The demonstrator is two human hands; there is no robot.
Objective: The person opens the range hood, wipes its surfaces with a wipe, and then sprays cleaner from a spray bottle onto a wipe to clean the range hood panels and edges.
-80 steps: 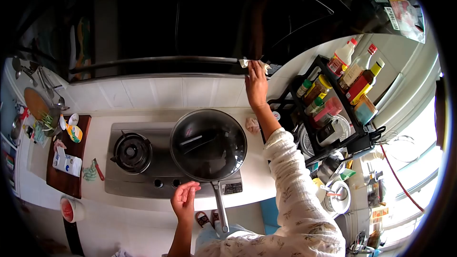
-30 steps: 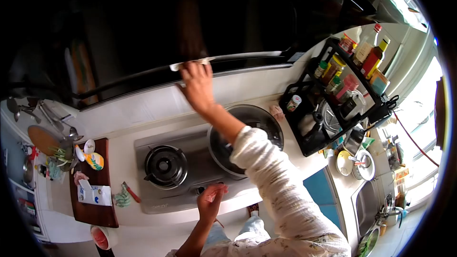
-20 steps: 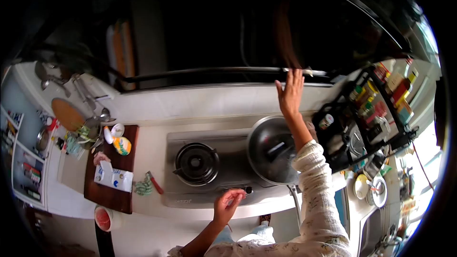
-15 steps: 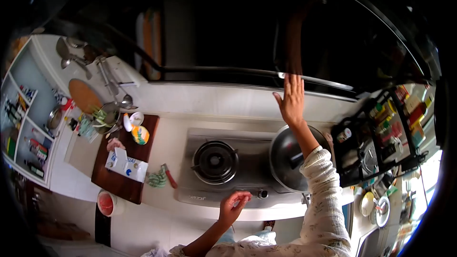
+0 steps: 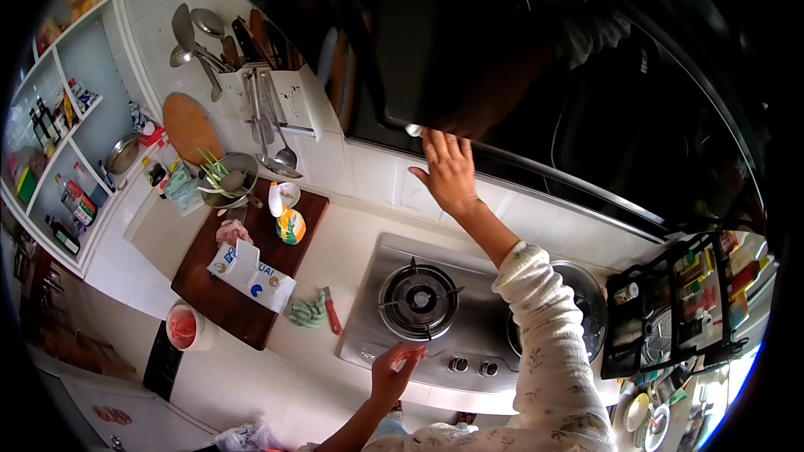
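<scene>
My right hand (image 5: 450, 174) is raised to the lower front edge of the black range hood (image 5: 553, 169), fingers stretched out and fingertips at the edge, beside a small light-coloured spot. It holds nothing I can see. My left hand (image 5: 395, 368) hovers by the front of the gas stove (image 5: 362, 336), loosely bent, with no object visible in it. Just above it is the left burner (image 5: 419, 301). Two knobs (image 5: 458, 364) sit to its right. A dark pan (image 5: 593, 305) on the right burner is partly hidden by my right sleeve.
Left of the stove lie a red-handled knife (image 5: 333, 316), a green cloth (image 5: 306, 311) and a dark wooden board (image 5: 251, 318). On the board are a spray bottle (image 5: 289, 222) and a white carton (image 5: 272, 285). A black rack (image 5: 615, 335) stands on the right.
The view has turned and shifted, showing more of the utensil wall and left shelves. My right hand stays at the hood's edge with fingers extended. My left hand remains near the stove's front.
</scene>
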